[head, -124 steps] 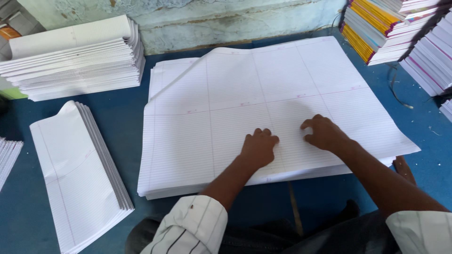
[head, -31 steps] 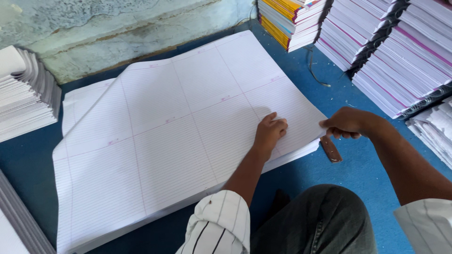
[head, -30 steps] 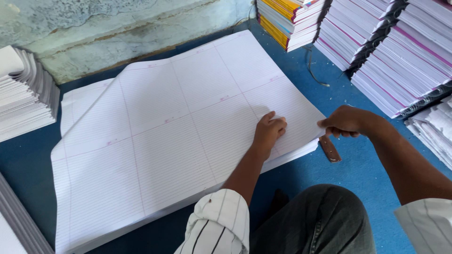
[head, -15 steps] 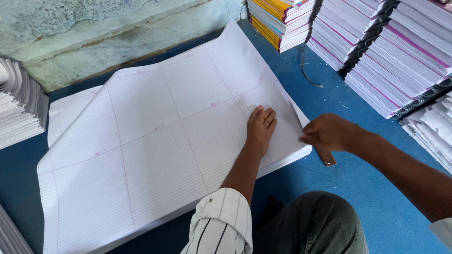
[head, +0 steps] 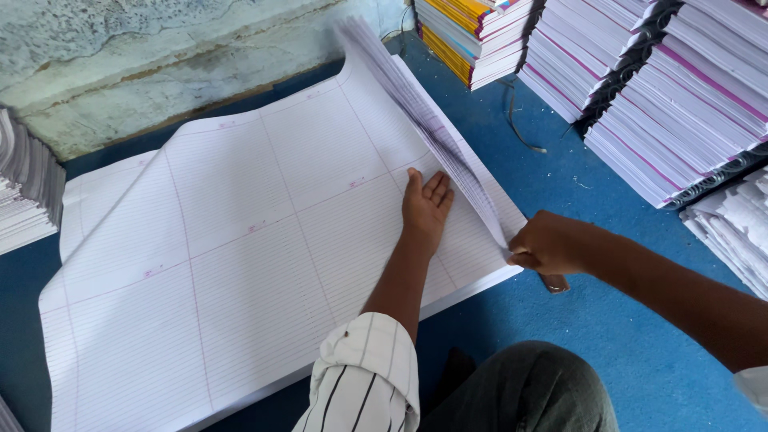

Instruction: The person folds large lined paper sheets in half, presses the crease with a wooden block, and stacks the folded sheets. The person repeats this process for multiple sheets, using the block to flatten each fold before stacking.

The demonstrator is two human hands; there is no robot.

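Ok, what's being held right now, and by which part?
The right hand pinches a batch of ruled sheets by their near right corner, lifting that edge off the paper stack. The left hand only presses flat on the stack.

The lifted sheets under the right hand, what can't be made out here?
- Lifted sheets: their number; motion blur smears the fanned edges in the head view.
- Right hand: its grip is seen from the back, so the fingertips are hidden.
- Dark object under that hand: mostly covered, kind unclear.
- Ruled paper stack: lower left corner cut off by the frame edge.
- Left hand: lies flat; palm unseen.
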